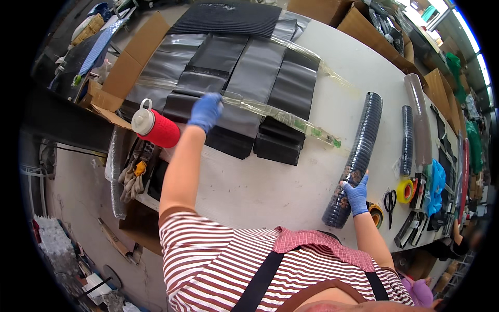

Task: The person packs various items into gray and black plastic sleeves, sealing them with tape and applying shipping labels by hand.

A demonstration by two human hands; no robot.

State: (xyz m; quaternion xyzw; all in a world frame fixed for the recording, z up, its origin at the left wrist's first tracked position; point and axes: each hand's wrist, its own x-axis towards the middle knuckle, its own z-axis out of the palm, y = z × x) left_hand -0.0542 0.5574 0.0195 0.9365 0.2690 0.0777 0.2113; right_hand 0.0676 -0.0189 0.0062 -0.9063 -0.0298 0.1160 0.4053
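Observation:
My right hand [356, 197], in a blue glove, grips the lower part of a long black ribbed roll [365, 138] with a glossy clear wrap. The roll lies slanted on the white table, its near end close to my body. Also gloved in blue, my left hand [207, 113] reaches over the black plastic sheets [244, 73], near one end of a clear tape strip [270, 111]. Its fingers look curled together and a little blurred; whatever they pinch is hidden. A red bottle [160, 129] with a white lid stands beside my left forearm.
Right of the roll lie a smaller dark roll [406, 140], a clear roll [418, 119], yellow tape [405, 191], scissors [390, 202] and a blue plastic bag [436, 182]. Cardboard boxes [358, 34] line the far edge. A cardboard flap [130, 62] rises at the left. Work gloves [132, 182] hang there.

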